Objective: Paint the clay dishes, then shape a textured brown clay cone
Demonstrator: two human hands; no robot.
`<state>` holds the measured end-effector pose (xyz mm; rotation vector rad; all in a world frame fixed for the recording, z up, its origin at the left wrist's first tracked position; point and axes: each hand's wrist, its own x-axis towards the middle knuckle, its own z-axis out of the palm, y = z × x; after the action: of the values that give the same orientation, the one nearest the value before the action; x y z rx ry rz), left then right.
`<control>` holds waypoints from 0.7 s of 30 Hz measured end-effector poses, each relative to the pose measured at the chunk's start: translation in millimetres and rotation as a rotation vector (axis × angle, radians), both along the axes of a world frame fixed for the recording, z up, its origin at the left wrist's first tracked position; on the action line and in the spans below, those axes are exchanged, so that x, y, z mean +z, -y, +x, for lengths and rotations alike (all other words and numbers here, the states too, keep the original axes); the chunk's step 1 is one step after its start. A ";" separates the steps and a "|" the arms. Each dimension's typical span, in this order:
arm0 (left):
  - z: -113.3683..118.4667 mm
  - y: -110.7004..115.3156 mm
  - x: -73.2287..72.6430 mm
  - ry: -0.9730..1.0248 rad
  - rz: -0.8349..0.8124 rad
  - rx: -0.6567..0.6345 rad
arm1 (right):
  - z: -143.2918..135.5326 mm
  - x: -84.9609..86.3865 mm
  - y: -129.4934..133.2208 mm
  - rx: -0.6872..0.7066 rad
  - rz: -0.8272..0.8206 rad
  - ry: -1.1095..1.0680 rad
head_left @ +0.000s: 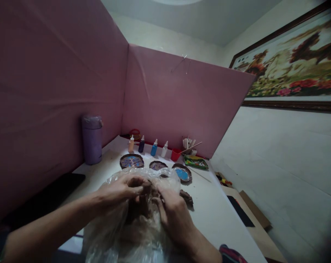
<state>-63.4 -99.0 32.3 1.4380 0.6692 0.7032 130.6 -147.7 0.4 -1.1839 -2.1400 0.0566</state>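
Note:
A clear plastic bag lies bunched at the near side of the white table, with a dark brown mass of clay inside it. My left hand is closed at the bag's opening, thumb and fingers pinching a piece of the brown clay. From the other side, my right hand grips the clay and the bag's edge with curled fingers. A separate brown clay lump rests on the table just right of my right hand. The fingertips are partly hidden by clay and plastic.
Three dark-rimmed dishes, the left one among them, stand beyond the bag. Behind are several squeeze bottles, a red cup and a green packet. A purple flask stands left, beside pink panels.

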 end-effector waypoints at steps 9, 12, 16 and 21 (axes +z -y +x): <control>12.8 28.5 21.4 0.105 -0.187 0.033 | 29.3 6.9 5.6 -0.053 0.041 -0.336; 6.6 25.4 32.3 0.025 -0.023 0.120 | 61.0 11.8 -0.9 -0.253 -0.078 -0.391; -3.8 24.2 37.9 -0.058 0.061 0.183 | 94.7 9.1 -13.2 -0.380 -0.153 -0.112; -9.9 25.6 31.2 -0.109 0.142 0.270 | 103.6 -3.9 -21.8 -0.390 -0.148 0.085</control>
<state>-73.3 -124.6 63.5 1.5400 0.9253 0.9007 234.2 -125.9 -3.5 -1.6986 -1.9644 -0.0098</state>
